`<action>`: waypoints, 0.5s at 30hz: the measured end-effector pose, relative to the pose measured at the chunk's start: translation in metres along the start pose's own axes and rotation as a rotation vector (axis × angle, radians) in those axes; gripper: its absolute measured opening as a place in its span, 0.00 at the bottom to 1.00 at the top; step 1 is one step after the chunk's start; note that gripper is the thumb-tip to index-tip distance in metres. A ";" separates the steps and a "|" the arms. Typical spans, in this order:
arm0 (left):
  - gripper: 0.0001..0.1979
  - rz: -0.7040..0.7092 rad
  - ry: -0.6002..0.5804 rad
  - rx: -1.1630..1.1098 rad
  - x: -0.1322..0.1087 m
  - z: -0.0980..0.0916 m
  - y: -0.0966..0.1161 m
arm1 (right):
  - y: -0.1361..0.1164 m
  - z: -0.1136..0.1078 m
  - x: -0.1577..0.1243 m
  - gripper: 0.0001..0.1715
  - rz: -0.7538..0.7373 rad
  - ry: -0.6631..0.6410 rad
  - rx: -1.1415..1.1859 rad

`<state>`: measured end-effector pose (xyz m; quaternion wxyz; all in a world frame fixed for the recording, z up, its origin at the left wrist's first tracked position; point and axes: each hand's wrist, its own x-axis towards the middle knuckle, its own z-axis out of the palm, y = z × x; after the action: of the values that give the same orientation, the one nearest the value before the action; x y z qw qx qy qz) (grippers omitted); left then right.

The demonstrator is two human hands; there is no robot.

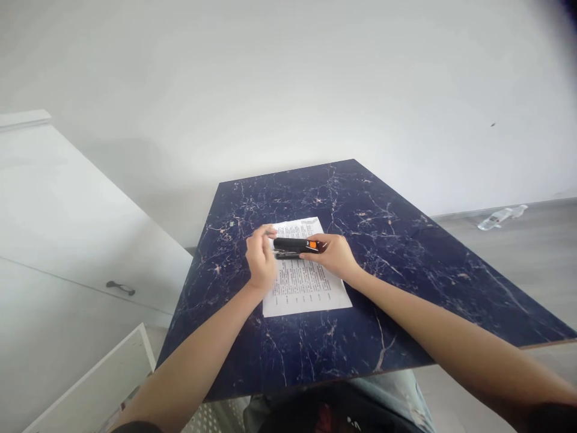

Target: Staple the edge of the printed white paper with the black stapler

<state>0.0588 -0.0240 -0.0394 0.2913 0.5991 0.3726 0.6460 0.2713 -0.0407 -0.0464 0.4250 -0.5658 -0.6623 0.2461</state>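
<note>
A black stapler (291,245) with an orange patch lies crosswise over the printed paper (311,294). Its upper arm stands apart from the lower one at the left end. My right hand (333,255) grips the stapler by its right end, thumb on the near side. At the paper's left edge, my left hand (261,255) is closed beside the stapler's left end, its fingers curled. What those fingers hold, if anything, is hidden. The paper rests on the dark blue marbled table (252,361), lines of text facing up.
To the left stands a white cabinet (90,228) with a dark handle (120,288). A white wall (288,90) rises behind the table. On the floor at the right lies a clear plastic bottle (493,219). The table's front edge is close to my lap.
</note>
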 end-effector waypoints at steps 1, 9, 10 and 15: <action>0.14 0.048 -0.104 0.031 -0.005 0.001 0.002 | 0.000 -0.001 0.002 0.18 -0.016 -0.031 -0.023; 0.11 0.016 -0.379 0.030 -0.020 0.009 0.001 | -0.009 -0.037 0.010 0.33 -0.466 -0.054 0.075; 0.10 -0.008 -0.366 0.010 -0.019 0.009 0.001 | -0.010 -0.039 0.009 0.30 -0.548 -0.068 0.093; 0.09 -0.154 -0.313 -0.119 -0.019 0.011 0.000 | -0.010 -0.030 0.001 0.11 -0.774 -0.091 0.001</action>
<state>0.0721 -0.0384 -0.0505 0.4293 0.6439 0.3287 0.5414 0.2916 -0.0472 -0.0227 0.4567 -0.2622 -0.8450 0.0926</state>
